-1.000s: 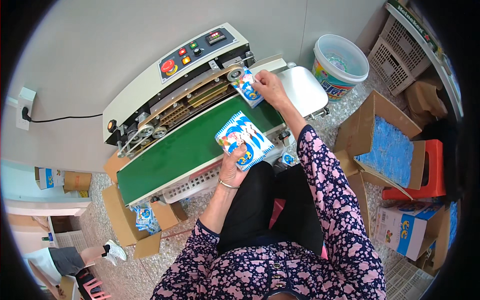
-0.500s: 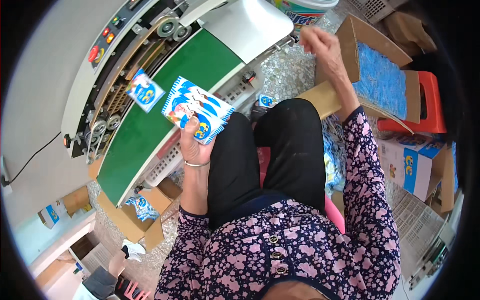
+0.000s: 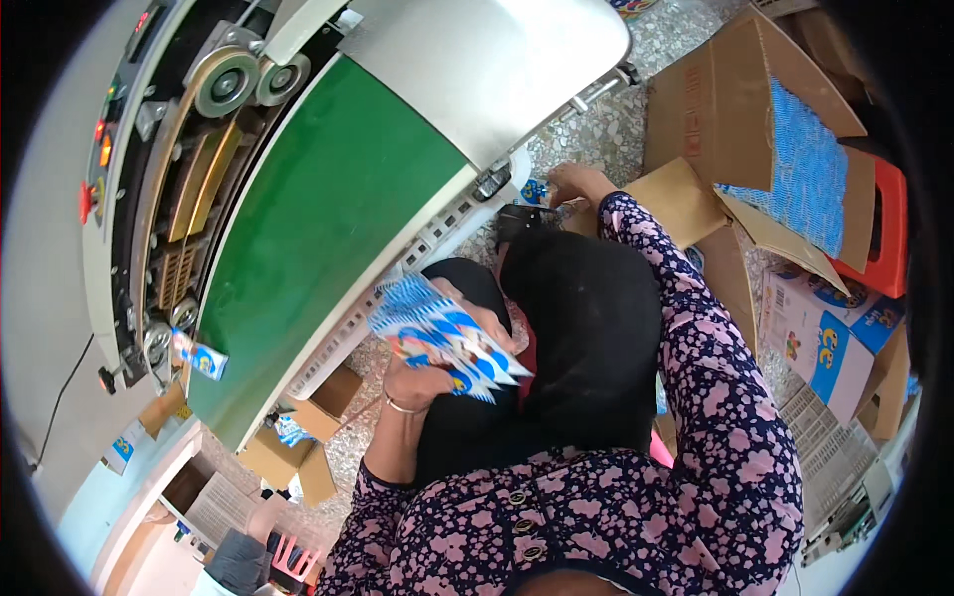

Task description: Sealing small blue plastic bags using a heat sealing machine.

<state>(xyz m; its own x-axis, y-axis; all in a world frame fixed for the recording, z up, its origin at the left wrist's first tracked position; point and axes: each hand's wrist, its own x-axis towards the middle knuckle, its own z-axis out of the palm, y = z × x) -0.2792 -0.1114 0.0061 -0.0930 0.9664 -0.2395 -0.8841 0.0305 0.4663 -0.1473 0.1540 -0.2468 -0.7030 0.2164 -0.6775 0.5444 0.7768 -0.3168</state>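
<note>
A stack of several blue-and-white snack packets point(image 3: 437, 333) is gripped in my left hand point(image 3: 417, 383), thumb on the near side and fingers round the far edge. It hangs tilted over my left thigh, off the belt's edge. My right hand point(image 3: 578, 183) reaches down by my feet, fingers bent and apart, holding nothing that I can see. Just left of its fingertips a blue packet point(image 3: 535, 191) lies on the floor by my shoe. Another single packet point(image 3: 199, 355) rests on the lower left of the green conveyor belt point(image 3: 328, 199).
Rollers and a brass-coloured guide point(image 3: 204, 184) run along the belt's far side; a metal plate point(image 3: 497, 60) covers its upper end. At right stand a carton of blue wrapped goods point(image 3: 795, 169), a red stool point(image 3: 884, 228) and a printed carton point(image 3: 830, 338). An open carton point(image 3: 283, 452) sits lower left.
My right hand has come down toward the floor packet. My left hand has drawn the stack off the belt toward my lap. The single packet has travelled down the belt, and my view has shifted.
</note>
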